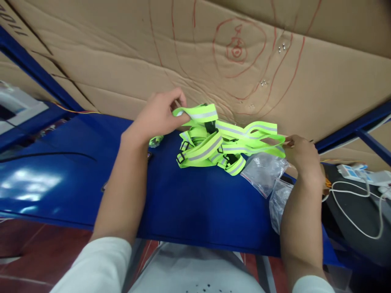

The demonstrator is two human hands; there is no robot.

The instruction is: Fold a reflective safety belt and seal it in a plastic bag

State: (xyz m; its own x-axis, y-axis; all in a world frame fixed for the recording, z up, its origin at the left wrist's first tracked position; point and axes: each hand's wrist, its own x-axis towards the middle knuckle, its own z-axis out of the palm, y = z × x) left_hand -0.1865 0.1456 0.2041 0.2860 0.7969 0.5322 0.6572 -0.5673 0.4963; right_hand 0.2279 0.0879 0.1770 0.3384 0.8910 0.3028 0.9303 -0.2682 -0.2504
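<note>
A tangle of neon yellow-green reflective straps (201, 152) with silver stripes and black buckles lies on the blue table (195, 203). My left hand (163, 114) pinches a strap at the upper left of the tangle, thumb and fingers closed on it. At the right side, my right hand (301, 154) holds the looped ends of other straps, its fingertips partly hidden behind the hand. Between the two hands the straps stretch loosely and overlap. Clear plastic bags (264, 173) lie just below the right end of the straps, beside my right forearm.
A cardboard wall (122, 53) with red drawn lines rises behind the table. To the right, white cables and a power strip (363, 175) rest on a dark surface. A black cable (49, 155) crosses the left side, near a white device (18, 106). Another small yellow-green bundle (155, 141) lies by my left wrist.
</note>
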